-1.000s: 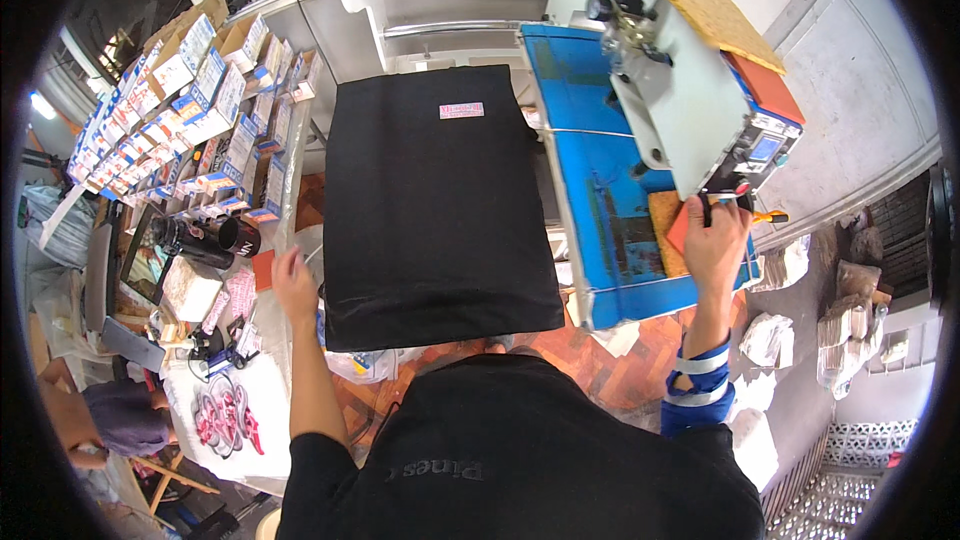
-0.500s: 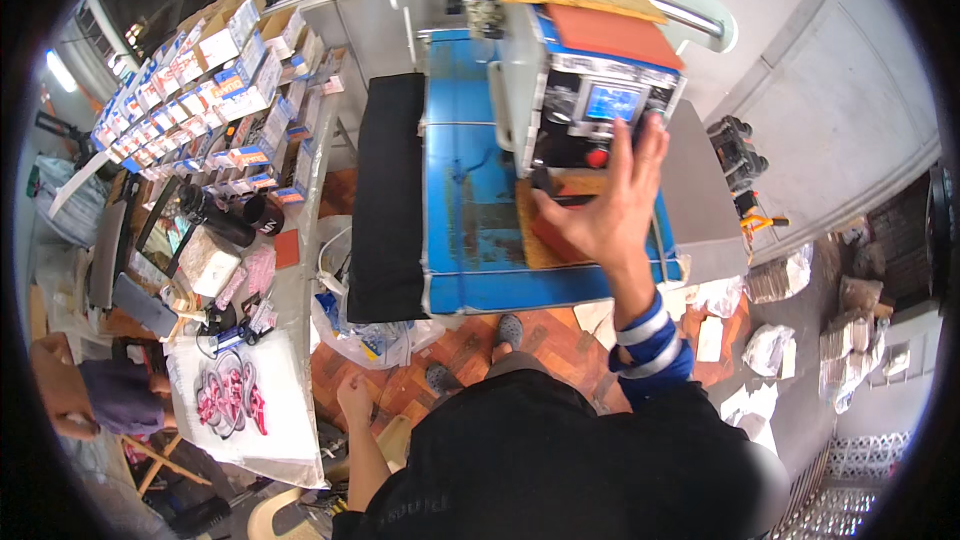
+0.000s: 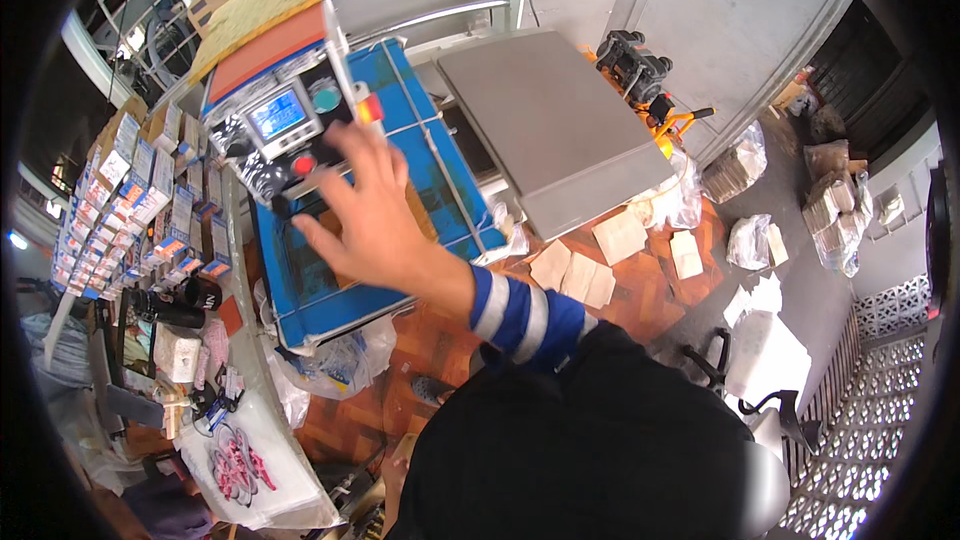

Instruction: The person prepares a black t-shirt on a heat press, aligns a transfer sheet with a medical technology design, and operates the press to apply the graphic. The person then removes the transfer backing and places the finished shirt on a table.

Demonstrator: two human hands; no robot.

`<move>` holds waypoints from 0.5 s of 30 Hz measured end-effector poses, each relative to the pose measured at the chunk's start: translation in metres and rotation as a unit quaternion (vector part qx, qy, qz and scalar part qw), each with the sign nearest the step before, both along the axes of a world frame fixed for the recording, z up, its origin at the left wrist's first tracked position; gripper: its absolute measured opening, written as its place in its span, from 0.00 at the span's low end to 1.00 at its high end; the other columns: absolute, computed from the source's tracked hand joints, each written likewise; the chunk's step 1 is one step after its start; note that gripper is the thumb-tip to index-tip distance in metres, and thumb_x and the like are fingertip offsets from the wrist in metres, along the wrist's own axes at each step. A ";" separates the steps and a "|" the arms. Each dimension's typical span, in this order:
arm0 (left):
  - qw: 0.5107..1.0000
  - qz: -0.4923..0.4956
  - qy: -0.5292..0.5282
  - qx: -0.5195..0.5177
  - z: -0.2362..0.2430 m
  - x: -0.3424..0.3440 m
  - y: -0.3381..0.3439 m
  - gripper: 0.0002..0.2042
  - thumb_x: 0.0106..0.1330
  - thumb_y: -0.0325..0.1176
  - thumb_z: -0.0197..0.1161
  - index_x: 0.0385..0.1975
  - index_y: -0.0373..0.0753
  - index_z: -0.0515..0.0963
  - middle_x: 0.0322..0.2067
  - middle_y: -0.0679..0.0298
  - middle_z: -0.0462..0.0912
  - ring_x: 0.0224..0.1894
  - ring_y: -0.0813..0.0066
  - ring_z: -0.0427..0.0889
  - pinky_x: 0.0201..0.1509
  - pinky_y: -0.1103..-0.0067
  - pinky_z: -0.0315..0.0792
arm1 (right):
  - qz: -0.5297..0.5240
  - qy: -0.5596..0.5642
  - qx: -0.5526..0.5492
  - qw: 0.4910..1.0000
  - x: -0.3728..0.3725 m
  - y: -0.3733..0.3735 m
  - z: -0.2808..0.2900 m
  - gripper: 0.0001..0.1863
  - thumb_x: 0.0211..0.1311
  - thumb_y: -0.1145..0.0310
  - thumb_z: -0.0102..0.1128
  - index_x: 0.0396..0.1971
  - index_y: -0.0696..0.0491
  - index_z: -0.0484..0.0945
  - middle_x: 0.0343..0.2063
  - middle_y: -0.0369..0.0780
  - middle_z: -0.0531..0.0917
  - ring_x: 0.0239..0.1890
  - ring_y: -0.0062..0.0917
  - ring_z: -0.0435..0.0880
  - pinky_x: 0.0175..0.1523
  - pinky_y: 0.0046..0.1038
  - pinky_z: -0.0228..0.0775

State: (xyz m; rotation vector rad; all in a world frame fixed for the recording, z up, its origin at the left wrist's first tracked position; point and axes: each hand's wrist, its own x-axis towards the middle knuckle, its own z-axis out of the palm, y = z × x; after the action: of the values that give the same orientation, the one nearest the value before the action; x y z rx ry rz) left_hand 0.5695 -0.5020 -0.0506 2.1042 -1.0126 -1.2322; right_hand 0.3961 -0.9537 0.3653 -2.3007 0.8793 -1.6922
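Observation:
My right hand [image 3: 360, 220] is spread open in front of the heat press's control panel [image 3: 270, 120], near its red button and small screen; I cannot tell whether a finger touches it. The press head has orange and yellow pads on top, with a blue platen [image 3: 400, 90] beneath it. Right of that lies a bare grey platen [image 3: 550, 130]. At the lower edge, a sliver of my left hand or arm [image 3: 398, 470] shows beside my black shirt, its fingers hidden.
A left-hand table [image 3: 310, 470] holds stacked boxes [image 3: 130, 190], black cylinders and a printed sheet. Brown papers [image 3: 620, 235] and bagged bundles [image 3: 830, 210] lie on the floor at right. An orange wheeled tool [image 3: 655, 115] stands by the door. A person [image 3: 170, 505] is at lower left.
The press head has swung left over where the black-covered platen was, uncovering the grey platen at right. My right hand moved left with it and opened from its grip. My view has turned.

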 end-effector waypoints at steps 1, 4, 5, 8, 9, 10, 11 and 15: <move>0.999 0.004 0.008 0.047 0.001 -0.014 -0.004 0.09 0.60 0.29 0.59 0.33 0.31 0.84 0.23 0.58 0.81 0.26 0.70 0.82 0.32 0.69 0.75 | 0.105 -0.058 0.008 0.993 -0.016 0.006 0.012 0.11 0.53 0.67 0.74 0.35 0.52 0.83 0.48 0.46 0.83 0.54 0.44 0.80 0.55 0.46 0.69; 0.991 0.025 0.020 0.131 0.000 -0.048 -0.033 0.09 0.60 0.29 0.59 0.32 0.32 0.84 0.24 0.57 0.81 0.27 0.69 0.82 0.32 0.68 0.75 | 0.535 -0.150 0.100 0.825 -0.070 0.036 0.053 0.02 0.57 0.77 0.67 0.29 0.54 0.83 0.29 0.40 0.85 0.30 0.35 0.85 0.35 0.34 0.75; 0.989 0.029 0.020 0.144 -0.001 -0.062 -0.045 0.09 0.60 0.29 0.59 0.32 0.32 0.84 0.24 0.57 0.81 0.27 0.69 0.82 0.32 0.68 0.75 | 0.641 -0.208 0.128 0.727 -0.086 0.051 0.066 0.02 0.61 0.74 0.66 0.30 0.56 0.82 0.29 0.40 0.85 0.30 0.33 0.85 0.36 0.33 0.75; 0.986 0.029 0.021 0.161 -0.002 -0.102 -0.092 0.09 0.60 0.30 0.59 0.32 0.32 0.84 0.24 0.57 0.81 0.27 0.68 0.82 0.33 0.68 0.75 | 0.840 -0.248 0.251 0.411 -0.148 0.086 0.112 0.06 0.65 0.71 0.64 0.32 0.57 0.82 0.28 0.40 0.83 0.30 0.30 0.84 0.35 0.32 0.74; 0.986 0.031 0.019 0.164 0.001 -0.114 -0.104 0.09 0.60 0.30 0.59 0.32 0.32 0.84 0.24 0.57 0.81 0.27 0.68 0.82 0.33 0.68 0.75 | 0.871 -0.245 0.263 0.334 -0.156 0.096 0.120 0.06 0.65 0.71 0.64 0.32 0.57 0.81 0.28 0.40 0.83 0.30 0.30 0.84 0.35 0.32 0.74; 0.986 0.032 0.015 0.166 0.006 -0.124 -0.113 0.09 0.60 0.30 0.59 0.32 0.32 0.84 0.24 0.57 0.81 0.28 0.68 0.82 0.33 0.68 0.75 | 0.886 -0.244 0.264 0.293 -0.163 0.102 0.124 0.06 0.65 0.70 0.64 0.32 0.57 0.81 0.28 0.40 0.83 0.30 0.30 0.84 0.35 0.31 0.74; 0.986 0.032 0.013 0.165 0.010 -0.133 -0.122 0.09 0.60 0.30 0.59 0.32 0.32 0.84 0.24 0.57 0.82 0.28 0.68 0.82 0.33 0.68 0.75 | 0.895 -0.241 0.266 0.265 -0.166 0.107 0.125 0.06 0.65 0.70 0.64 0.32 0.57 0.81 0.28 0.40 0.82 0.30 0.29 0.84 0.35 0.31 0.74; 0.987 0.019 -0.002 0.158 0.030 -0.163 -0.149 0.09 0.60 0.30 0.59 0.32 0.33 0.84 0.25 0.57 0.82 0.28 0.67 0.82 0.34 0.67 0.76 | 0.915 -0.218 0.286 0.181 -0.176 0.126 0.125 0.06 0.66 0.70 0.64 0.33 0.57 0.81 0.28 0.40 0.82 0.29 0.29 0.84 0.34 0.31 0.74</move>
State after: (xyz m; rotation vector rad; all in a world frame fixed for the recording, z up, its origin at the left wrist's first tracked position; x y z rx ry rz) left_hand 0.4065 -0.6514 -0.0209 2.3509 -0.8158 -1.4484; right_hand 0.2203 -0.8277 0.4899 -0.5601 -1.0777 -0.2479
